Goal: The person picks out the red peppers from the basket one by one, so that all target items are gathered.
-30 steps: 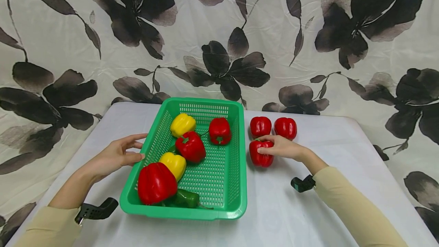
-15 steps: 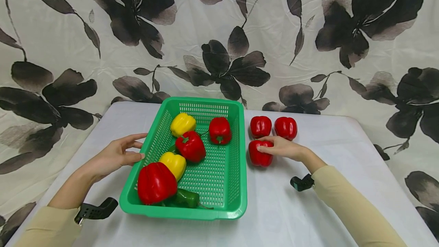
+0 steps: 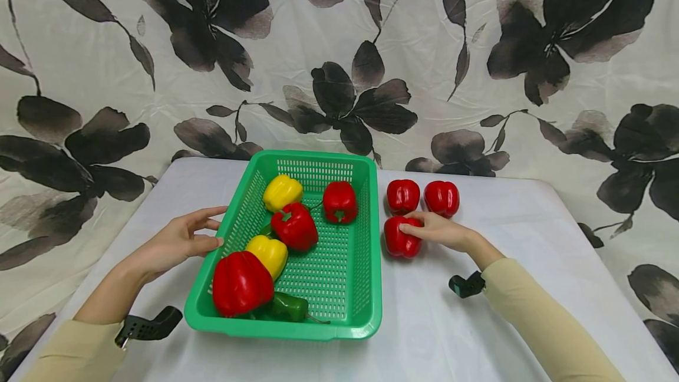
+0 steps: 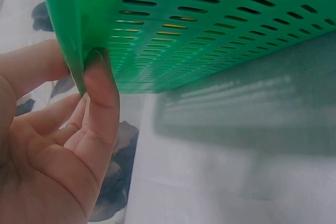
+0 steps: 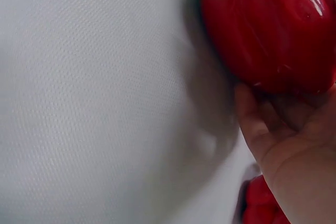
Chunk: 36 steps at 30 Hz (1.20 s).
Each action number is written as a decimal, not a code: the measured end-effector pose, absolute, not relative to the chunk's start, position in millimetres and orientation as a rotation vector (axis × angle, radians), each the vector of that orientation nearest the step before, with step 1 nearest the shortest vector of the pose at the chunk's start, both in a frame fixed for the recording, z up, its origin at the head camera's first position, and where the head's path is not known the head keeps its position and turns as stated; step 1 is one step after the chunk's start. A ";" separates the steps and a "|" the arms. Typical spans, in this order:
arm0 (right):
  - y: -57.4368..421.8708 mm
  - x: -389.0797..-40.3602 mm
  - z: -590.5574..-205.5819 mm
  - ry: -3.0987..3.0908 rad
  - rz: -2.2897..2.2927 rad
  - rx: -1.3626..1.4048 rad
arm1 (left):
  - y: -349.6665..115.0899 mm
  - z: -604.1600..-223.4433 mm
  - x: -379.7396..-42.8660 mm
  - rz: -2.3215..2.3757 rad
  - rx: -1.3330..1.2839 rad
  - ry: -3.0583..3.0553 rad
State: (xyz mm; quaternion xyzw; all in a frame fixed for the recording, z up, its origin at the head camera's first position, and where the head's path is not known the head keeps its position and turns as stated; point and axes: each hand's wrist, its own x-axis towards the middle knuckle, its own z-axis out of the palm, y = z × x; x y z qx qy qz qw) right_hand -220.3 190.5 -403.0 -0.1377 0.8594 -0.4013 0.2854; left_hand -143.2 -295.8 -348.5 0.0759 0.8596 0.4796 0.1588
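Observation:
My left hand [image 3: 177,240] pinches the left rim of a green plastic basket [image 3: 366,264], thumb and finger on either side of the edge in the left wrist view. To the right of the basket, my right hand [image 3: 442,230] grips a red bell pepper [image 3: 401,240] on the table, thumb over its near side. That pepper [image 5: 268,30] fills the top right of the right wrist view, with fingers at its lower end. Just behind it stand two more red peppers, one at the left [image 3: 403,195] and one at the right [image 3: 442,198].
Inside the basket lie several red bell peppers [image 3: 243,283], two yellow ones [image 3: 283,193] and a long green pepper [image 3: 286,306]. A white cloth covers the table [image 3: 509,217]. Behind it hangs a floral curtain [image 3: 297,28].
The gripped red pepper has turned and shifted slightly left, its green stem no longer showing. My left hand and the basket have stayed still.

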 end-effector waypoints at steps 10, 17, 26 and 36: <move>193.1 -217.3 -406.0 2.302 -1.134 -0.360 | -295.8 -347.7 -142.9 1.371 0.224 2.457; 197.2 -213.4 -404.3 2.303 -1.144 -0.367 | -295.8 -348.3 -143.6 1.358 0.212 2.460; 201.4 -213.3 -403.3 2.319 -1.185 -0.332 | -296.7 -350.4 -144.5 1.367 0.212 2.450; 201.5 -215.1 -402.7 2.322 -1.192 -0.300 | -296.5 -350.1 -144.0 1.370 0.225 2.455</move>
